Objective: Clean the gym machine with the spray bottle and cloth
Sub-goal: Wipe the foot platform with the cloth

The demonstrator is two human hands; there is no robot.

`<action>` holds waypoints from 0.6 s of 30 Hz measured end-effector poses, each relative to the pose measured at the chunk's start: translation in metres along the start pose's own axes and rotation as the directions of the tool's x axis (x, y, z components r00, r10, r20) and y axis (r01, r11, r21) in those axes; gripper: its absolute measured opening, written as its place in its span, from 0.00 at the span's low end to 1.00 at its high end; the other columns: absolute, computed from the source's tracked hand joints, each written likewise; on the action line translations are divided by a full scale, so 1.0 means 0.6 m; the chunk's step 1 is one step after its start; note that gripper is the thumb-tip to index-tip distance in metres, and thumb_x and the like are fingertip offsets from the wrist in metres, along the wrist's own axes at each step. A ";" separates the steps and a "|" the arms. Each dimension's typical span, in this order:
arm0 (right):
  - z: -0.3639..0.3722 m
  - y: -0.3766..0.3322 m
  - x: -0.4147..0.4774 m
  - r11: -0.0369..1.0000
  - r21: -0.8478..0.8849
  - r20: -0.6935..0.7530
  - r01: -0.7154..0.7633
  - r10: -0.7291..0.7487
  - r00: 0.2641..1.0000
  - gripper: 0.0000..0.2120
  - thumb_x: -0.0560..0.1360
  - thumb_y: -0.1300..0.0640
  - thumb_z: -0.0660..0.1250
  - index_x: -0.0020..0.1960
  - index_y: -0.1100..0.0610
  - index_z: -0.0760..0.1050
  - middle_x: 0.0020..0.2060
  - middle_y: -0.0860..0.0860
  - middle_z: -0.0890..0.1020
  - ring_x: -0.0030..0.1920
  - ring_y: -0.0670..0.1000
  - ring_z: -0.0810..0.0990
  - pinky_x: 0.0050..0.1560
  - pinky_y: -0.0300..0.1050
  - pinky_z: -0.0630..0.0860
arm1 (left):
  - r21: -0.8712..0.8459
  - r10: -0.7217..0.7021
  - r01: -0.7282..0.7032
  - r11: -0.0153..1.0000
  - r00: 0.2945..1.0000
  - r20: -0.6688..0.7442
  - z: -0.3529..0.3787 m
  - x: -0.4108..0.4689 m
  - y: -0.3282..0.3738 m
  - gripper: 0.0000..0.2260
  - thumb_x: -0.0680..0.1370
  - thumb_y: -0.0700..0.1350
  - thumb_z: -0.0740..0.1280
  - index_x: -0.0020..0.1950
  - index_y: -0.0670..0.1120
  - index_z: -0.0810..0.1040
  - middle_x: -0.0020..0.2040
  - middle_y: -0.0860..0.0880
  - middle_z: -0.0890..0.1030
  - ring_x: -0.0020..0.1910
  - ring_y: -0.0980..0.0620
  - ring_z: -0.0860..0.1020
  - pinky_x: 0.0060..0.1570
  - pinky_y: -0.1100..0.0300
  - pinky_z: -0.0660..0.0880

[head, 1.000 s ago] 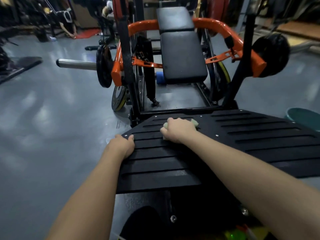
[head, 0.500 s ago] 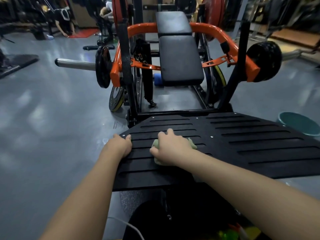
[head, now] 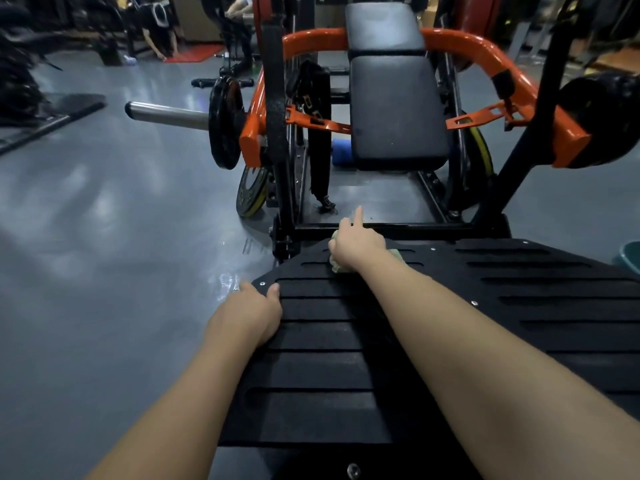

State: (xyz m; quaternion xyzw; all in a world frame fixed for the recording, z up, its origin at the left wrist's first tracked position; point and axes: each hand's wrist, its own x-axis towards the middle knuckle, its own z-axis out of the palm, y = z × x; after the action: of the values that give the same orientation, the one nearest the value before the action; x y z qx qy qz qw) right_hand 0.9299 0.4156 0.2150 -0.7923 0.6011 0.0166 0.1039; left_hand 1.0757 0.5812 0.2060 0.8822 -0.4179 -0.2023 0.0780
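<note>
Grey gym floor fills the left side, shiny with a wet patch just beside the machine's near corner. Further along, a black weight plate sits on a steel bar that sticks out from the orange frame.

At the left edge of the black ribbed footplate is the left hand. Its thumb lies on top and its fingers curl over the rim, grasping the plate as a brace.

Ahead and to the right of it, at the plate's far left corner, the right hand presses the pale green cloth onto the ribs. Most of its fingers are bunched on the cloth, while the forefinger points straight out past the far edge. The padded seat stands well beyond that edge.

The footplate's long side and its grooves run left to right, and nearly all of its surface lies to the right of the cloth. The right hand is the nearer one, so the coming stroke probably sweeps rightward along the grooves or back toward the body, with the left hand steadying.

A teal bucket shows at the far right. No spray bottle is in view.
</note>
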 end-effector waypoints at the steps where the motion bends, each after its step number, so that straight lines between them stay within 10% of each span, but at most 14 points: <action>1: 0.004 -0.001 0.018 1.000 -0.005 0.000 -0.003 0.003 1.000 0.24 0.84 0.47 0.53 0.75 0.59 0.61 0.82 0.57 0.40 0.65 0.64 0.76 0.49 0.52 0.68 | 0.015 -0.004 0.004 1.000 1.000 0.003 -0.001 -0.002 0.001 0.31 0.84 0.63 0.50 0.79 0.41 0.60 0.72 0.38 0.73 0.70 0.37 0.72 0.64 0.47 0.69; 8: 0.002 0.008 0.079 0.999 -0.010 0.091 -0.040 0.041 0.995 0.28 0.83 0.47 0.50 0.79 0.59 0.57 0.82 0.58 0.46 0.74 0.64 0.67 0.62 0.56 0.69 | 0.026 -0.023 0.022 0.999 0.999 0.023 -0.006 -0.004 0.003 0.31 0.84 0.63 0.49 0.77 0.42 0.62 0.72 0.39 0.73 0.70 0.38 0.73 0.61 0.49 0.69; 13: 0.000 0.015 0.052 1.000 0.015 0.069 -0.003 0.002 0.998 0.26 0.82 0.45 0.50 0.74 0.59 0.61 0.73 0.62 0.69 0.68 0.63 0.73 0.56 0.55 0.69 | 0.001 -0.021 0.021 1.000 0.999 0.026 -0.011 -0.009 0.005 0.30 0.84 0.63 0.50 0.76 0.41 0.64 0.71 0.39 0.74 0.69 0.39 0.74 0.60 0.49 0.69; 18: 0.000 0.022 0.004 0.996 0.086 0.043 -0.031 0.027 0.999 0.29 0.81 0.41 0.53 0.75 0.57 0.62 0.80 0.61 0.52 0.66 0.67 0.74 0.52 0.55 0.67 | -0.023 -0.026 0.027 0.999 0.999 0.043 -0.014 -0.008 0.008 0.31 0.85 0.63 0.50 0.77 0.40 0.63 0.73 0.39 0.72 0.70 0.38 0.72 0.65 0.48 0.68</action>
State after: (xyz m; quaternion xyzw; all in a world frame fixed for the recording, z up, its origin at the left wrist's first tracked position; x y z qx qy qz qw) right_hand 0.9179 0.4097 0.2128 -0.7778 0.6102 0.0089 0.1504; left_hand 1.0729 0.5815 0.2165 0.8821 -0.4055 -0.2273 0.0768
